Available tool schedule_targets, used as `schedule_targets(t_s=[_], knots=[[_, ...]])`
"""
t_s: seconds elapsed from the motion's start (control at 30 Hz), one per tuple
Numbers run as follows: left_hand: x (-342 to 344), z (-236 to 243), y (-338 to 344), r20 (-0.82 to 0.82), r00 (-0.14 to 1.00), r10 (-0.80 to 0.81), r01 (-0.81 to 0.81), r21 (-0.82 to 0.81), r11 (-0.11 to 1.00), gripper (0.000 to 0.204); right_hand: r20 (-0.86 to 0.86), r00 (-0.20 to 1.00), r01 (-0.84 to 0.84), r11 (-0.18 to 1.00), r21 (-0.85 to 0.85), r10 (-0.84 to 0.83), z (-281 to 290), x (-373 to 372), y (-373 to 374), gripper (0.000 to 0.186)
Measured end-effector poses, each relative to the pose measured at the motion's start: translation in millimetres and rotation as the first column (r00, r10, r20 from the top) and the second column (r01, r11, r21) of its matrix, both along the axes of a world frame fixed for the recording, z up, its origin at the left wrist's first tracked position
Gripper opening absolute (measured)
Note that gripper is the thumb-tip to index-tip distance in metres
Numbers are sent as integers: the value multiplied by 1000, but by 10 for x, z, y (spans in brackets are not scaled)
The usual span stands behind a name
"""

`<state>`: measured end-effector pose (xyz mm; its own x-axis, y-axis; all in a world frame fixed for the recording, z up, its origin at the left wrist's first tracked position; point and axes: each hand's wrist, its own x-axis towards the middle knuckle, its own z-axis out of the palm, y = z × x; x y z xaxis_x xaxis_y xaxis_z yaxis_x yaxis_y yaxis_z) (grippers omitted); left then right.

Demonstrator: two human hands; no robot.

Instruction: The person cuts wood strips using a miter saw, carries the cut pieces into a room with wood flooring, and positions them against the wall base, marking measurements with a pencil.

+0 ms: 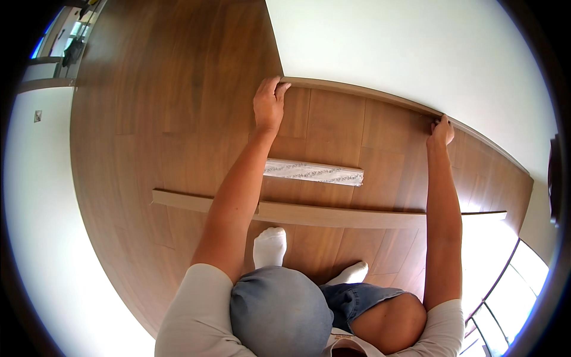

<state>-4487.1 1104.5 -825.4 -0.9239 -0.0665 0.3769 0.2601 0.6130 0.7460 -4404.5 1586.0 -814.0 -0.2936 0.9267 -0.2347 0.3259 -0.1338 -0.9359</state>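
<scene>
A long brown skirting board (363,91) runs along the foot of the white wall, its near end at the wall's corner. At that end my left hand (270,104) is closed, thumb and fingers curled on the board. Further right my right hand (441,131) pinches the board's upper edge against the wall; some of its fingertips are hidden. Both arms are stretched far forward. Between them on the wood floor (333,122) lies a short strip in white printed wrapping (315,171).
Nearer me, a long light-brown board (345,215) and a shorter piece (181,199) lie across the floor, partly behind my arms. My white-socked feet (270,245) are just this side of them. A white wall (35,178) stands left, a bright window (511,285) lower right.
</scene>
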Motion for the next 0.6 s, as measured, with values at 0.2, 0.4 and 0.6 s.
schedule_targets(t_s=[0.2, 0.4, 0.6], knots=[[-37, -46, 15, -23, 1000, -12, 13, 33, 999, 11, -31, 999, -16, 1000, 11, 16, -23, 30, -4, 24], [-31, -96, 16, 49, 998, -31, 23, 158, 987, 7, -37, 998, -55, 997, 57, 57, -58, 93, 23, 26], [-27, -76, -122, 97, 995, -13, 1, 121, 993, 9, -55, 996, -68, 995, 79, 72, -92, 72, -118, 30]])
